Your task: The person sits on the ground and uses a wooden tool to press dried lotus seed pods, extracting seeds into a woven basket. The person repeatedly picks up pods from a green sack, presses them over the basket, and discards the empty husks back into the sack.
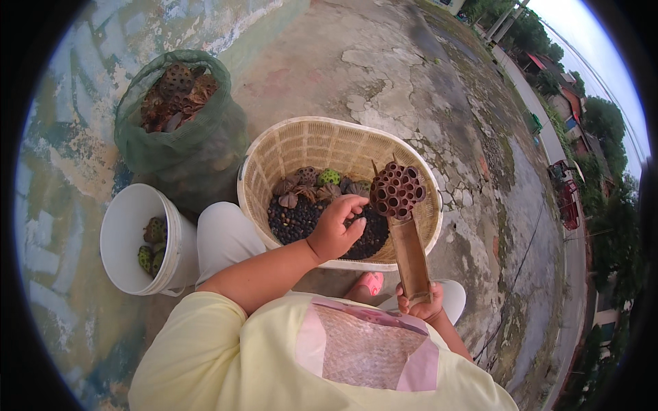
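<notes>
My right hand (422, 302) grips the lower end of a long brown trough-like piece (409, 251), apparently split bamboo. At its upper end, over the basket's right side, is a dry brown lotus seed pod (398, 191) with open holes. How pod and piece meet is hidden. My left hand (336, 226) is over the basket, fingers bent and thumb apart, holding nothing visible; its fingertips come close to the pod's left edge. Below, dark lotus seeds (293, 223) cover the bottom of the cream plastic basket (329, 126). Brown pods (307, 175) and a green pod (329, 177) lie against its far side.
A green mesh sack (180, 149) full of dry pods (177, 82) stands at the upper left by a painted wall (67, 169). Beside my left knee, a white bucket (121, 236) holds several greenish pods (151, 257). Cracked concrete (380, 72) surrounds the basket.
</notes>
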Motion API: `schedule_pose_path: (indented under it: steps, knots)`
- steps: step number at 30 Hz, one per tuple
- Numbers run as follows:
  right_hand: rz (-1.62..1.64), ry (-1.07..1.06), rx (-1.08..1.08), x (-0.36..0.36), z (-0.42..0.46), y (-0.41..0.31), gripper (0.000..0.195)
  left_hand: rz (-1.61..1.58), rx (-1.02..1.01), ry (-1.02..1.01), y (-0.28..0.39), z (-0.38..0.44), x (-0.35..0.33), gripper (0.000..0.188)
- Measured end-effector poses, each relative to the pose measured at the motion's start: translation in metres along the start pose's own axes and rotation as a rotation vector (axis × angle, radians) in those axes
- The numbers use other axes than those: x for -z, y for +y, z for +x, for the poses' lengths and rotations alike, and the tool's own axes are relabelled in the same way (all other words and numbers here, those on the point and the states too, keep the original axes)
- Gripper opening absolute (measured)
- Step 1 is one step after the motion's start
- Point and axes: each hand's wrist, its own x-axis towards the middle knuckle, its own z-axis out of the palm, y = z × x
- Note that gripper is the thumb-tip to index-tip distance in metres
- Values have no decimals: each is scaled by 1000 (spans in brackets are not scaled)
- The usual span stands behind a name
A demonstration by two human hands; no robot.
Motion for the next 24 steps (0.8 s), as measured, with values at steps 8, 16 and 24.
schedule_pose_path:
  steps: [8,16,24]
  knots:
    - [-1724,365,542,-60,37,26,83,-731,777,253,-3,9,-3,50]
    - [-2008,227,679,-52,26,24,86,-697,297,912,9,75,120,39]
    - [-1450,542,561,-29,15,20,79,-927,523,644,39,116,196,33]
